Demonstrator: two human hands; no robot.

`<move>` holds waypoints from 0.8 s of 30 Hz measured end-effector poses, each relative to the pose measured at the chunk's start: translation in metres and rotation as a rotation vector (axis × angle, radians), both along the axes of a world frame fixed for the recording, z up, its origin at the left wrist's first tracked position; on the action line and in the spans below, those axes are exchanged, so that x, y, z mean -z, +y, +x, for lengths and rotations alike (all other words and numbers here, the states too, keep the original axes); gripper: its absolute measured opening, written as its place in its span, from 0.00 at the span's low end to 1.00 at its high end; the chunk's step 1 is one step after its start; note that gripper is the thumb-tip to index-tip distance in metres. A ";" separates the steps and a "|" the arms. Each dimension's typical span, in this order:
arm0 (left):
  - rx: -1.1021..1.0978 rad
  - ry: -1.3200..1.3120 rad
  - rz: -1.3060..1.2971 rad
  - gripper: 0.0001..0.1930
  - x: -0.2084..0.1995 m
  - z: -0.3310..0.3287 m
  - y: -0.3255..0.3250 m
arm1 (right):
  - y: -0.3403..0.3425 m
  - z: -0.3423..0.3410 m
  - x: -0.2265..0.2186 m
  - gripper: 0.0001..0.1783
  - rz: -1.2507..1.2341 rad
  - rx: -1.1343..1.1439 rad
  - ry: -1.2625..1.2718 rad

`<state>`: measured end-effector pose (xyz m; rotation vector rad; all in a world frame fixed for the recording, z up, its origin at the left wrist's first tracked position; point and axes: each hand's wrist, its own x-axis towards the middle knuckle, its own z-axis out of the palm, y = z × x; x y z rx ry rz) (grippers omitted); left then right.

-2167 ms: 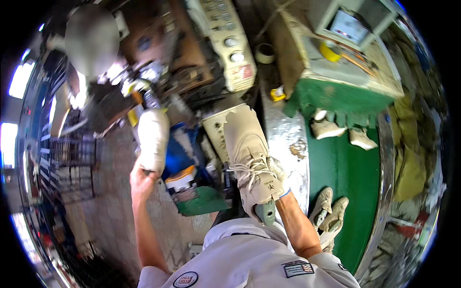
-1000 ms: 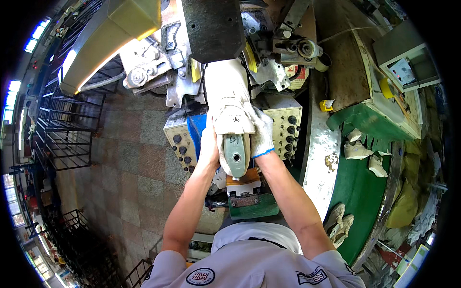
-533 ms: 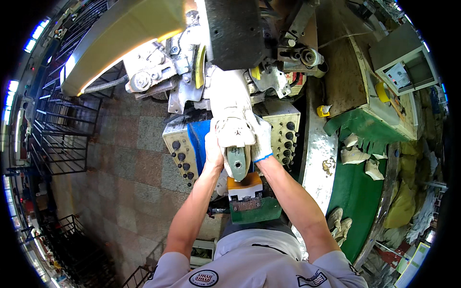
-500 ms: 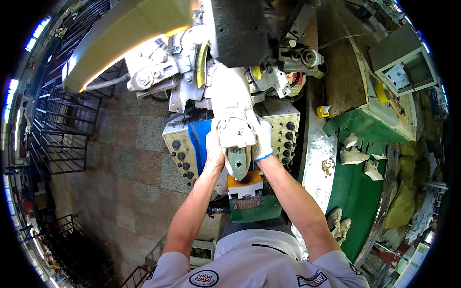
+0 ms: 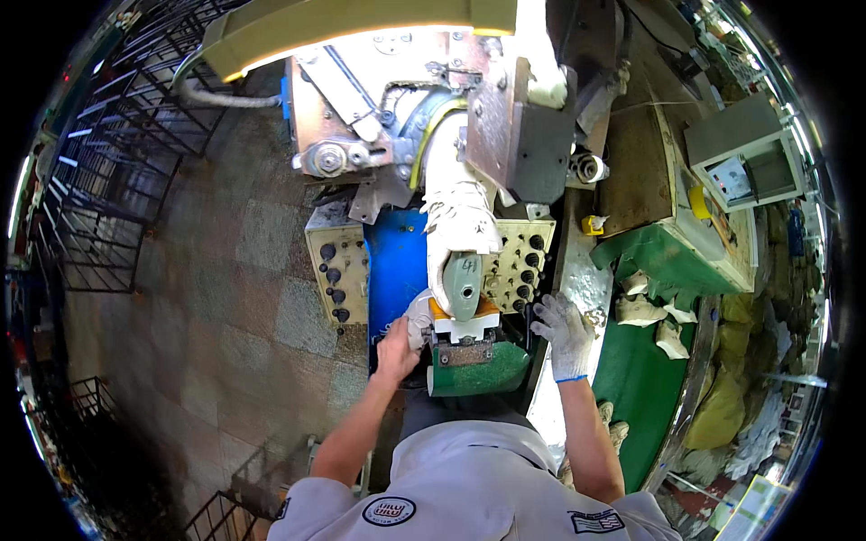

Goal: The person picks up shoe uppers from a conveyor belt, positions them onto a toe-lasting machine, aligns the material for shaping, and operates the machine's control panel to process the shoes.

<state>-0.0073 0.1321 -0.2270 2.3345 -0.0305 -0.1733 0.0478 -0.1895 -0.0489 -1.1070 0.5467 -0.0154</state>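
A white lace-up shoe upper (image 5: pixel 456 212) on a green last (image 5: pixel 465 288) sits in the shoe-making machine (image 5: pixel 492 117), its toe end up under the metal parts. The last's heel end rests just above an orange-and-white block (image 5: pixel 465 325). My bare left hand (image 5: pixel 397 350) is closed on a pale, soft piece (image 5: pixel 419 317) that looks like another shoe upper, left of the block; my fingertips are partly hidden. My gloved right hand (image 5: pixel 566 335) is empty with fingers spread, over the metal ledge (image 5: pixel 586 279) right of the machine.
Knobbed control panels (image 5: pixel 338 275) flank a blue sheet (image 5: pixel 397 261). A green padded support (image 5: pixel 478 371) stands in front of my body. On the right, a green conveyor belt (image 5: pixel 654 388) carries several pale shoe pieces (image 5: pixel 639 311). A lamp (image 5: pixel 361 36) hangs over the machine.
Both hands have let go of the upper on the last, which now stays in the machine. My left hand has moved down to the pale piece; my right has moved right and opened.
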 end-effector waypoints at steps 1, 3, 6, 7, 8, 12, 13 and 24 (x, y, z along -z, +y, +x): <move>-0.049 -0.094 -0.062 0.31 0.004 0.005 0.007 | 0.003 0.000 -0.007 0.38 -0.020 -0.009 0.005; -0.068 0.081 -0.081 0.21 -0.027 0.017 0.020 | -0.001 0.001 -0.008 0.34 0.064 -0.037 -0.014; -0.543 0.412 -0.649 0.11 -0.023 0.015 0.057 | 0.018 0.006 -0.020 0.31 -0.013 -0.072 -0.020; -0.352 0.258 -0.454 0.18 -0.029 0.010 0.064 | 0.027 0.003 -0.025 0.32 -0.045 -0.127 -0.060; -0.265 0.224 -0.292 0.26 -0.052 0.007 0.049 | 0.028 0.000 -0.015 0.33 -0.013 -0.140 -0.063; -0.069 0.061 0.116 0.54 -0.040 -0.030 -0.002 | 0.040 0.002 -0.015 0.35 -0.017 -0.152 -0.049; -0.057 -0.035 0.234 0.51 -0.027 -0.037 -0.006 | 0.040 -0.002 -0.020 0.35 -0.014 -0.153 -0.054; -0.389 0.322 -0.583 0.32 -0.020 -0.016 0.022 | -0.035 -0.034 -0.016 0.31 -0.117 -0.159 0.058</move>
